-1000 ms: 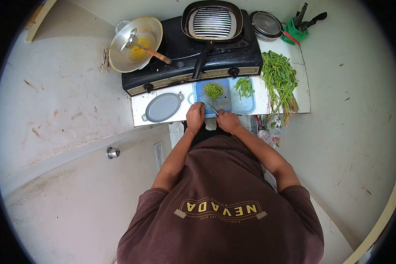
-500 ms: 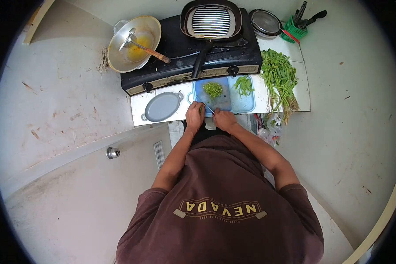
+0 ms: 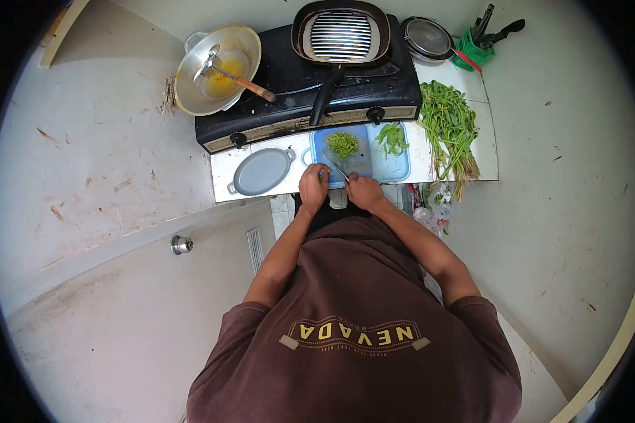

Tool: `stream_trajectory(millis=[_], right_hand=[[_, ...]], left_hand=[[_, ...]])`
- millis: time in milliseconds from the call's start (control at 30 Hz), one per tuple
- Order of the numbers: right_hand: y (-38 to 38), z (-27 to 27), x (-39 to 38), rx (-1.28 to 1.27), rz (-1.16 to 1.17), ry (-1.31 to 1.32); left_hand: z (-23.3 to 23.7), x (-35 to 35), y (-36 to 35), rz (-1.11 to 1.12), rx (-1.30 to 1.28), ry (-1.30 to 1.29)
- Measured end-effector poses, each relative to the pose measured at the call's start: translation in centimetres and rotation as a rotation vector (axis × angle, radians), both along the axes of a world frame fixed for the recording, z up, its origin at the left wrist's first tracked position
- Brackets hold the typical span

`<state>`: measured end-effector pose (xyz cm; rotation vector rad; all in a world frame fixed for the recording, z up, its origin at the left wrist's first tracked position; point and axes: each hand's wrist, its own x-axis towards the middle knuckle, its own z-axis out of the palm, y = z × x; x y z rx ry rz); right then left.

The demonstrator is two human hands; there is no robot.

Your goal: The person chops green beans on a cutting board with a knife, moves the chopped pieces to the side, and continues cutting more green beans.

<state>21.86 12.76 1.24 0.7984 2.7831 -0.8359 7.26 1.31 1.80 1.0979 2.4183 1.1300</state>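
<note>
Close to my body, my right hand (image 3: 364,192) is wrapped round the handle of a knife (image 3: 340,171), whose thin blade points up and left over the blue cutting board (image 3: 363,158). My left hand (image 3: 313,187) is closed at the board's lower left edge, with a bit of green stem showing between the fingers. A small heap of chopped greens (image 3: 343,145) lies on the board, above both hands. Some loose cut leaves (image 3: 391,139) rest in the light blue tray (image 3: 396,169) to the right.
A black stove (image 3: 275,70) stands behind the board, bearing a grill pan (image 3: 341,32) with its handle towards me. A wok (image 3: 190,84) with a ladle (image 3: 241,82) is at left. Leafy greens (image 3: 448,120), a strainer (image 3: 428,37), a knife basket (image 3: 473,49) and a grey oval plate (image 3: 262,171) surround the board.
The knife and my right hand have shifted slightly right, away from my left hand, and the gap between my hands is wider. The view has moved a little.
</note>
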Motion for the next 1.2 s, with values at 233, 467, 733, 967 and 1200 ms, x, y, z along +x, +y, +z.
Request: stream_trajectory(millis=[233,467,733,967,1200], right_hand=[[-0.6,0.4,0.4,0.010,0.075,0.001],[-0.7,0.2,-1.7,0.008,0.080,-0.039],[-0.6,0.1,0.5,0.016,0.056,-0.061],[-0.2,1.0,-0.1,-0.003,0.032,-0.036],[-0.8,1.6,0.4,-0.014,0.095,-0.071]], left_hand=[[0.1,-0.2,-0.1,-0.028,-0.018,0.012],[-0.2,-0.1,-0.3,-0.071,-0.050,0.111],[0.1,0.0,-0.8,-0.106,-0.036,0.157],[-0.2,-0.3,-0.5,-0.036,-0.031,0.028],[-0.1,0.1,-0.6,-0.032,-0.022,0.070]])
